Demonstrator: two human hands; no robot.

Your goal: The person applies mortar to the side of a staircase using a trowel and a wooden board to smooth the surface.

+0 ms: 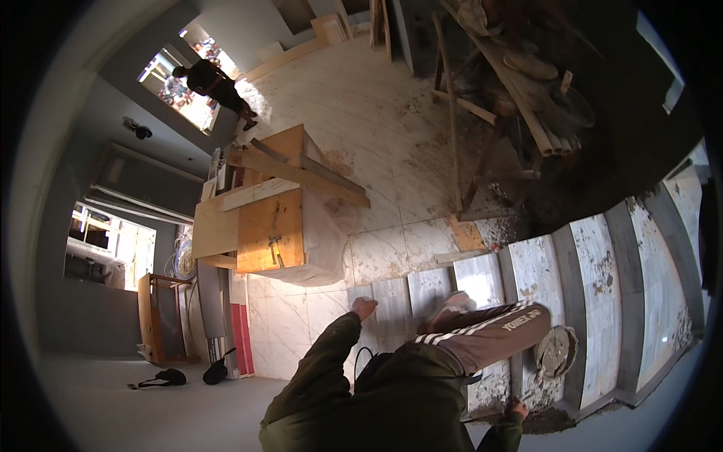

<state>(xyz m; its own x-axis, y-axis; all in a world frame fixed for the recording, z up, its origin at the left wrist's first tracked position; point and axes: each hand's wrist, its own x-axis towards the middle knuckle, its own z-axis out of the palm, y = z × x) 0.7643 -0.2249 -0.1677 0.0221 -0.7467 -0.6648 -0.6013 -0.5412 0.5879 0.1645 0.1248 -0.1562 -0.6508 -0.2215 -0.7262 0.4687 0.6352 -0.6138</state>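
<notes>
While the right hand (517, 409) rests with spread fingers on a dirty marble step (539, 271) near a round pan (556, 351), the left hand (364, 306) hangs closed in a fist, holding nothing visible. Beyond, a hammer (276, 251) lies on plywood boards (271, 230); another person (215, 83) stands far off.

Two hands are showing, the left hand (364, 306) and right hand (517, 409); one hammer (275, 249) is lying on one far-left workbench (271, 226); one other person (215, 81) is standing far left.

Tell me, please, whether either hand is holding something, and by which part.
Neither seems to hold anything. The left hand is a closed fist in the air; the right hand rests on a stair edge.
</notes>
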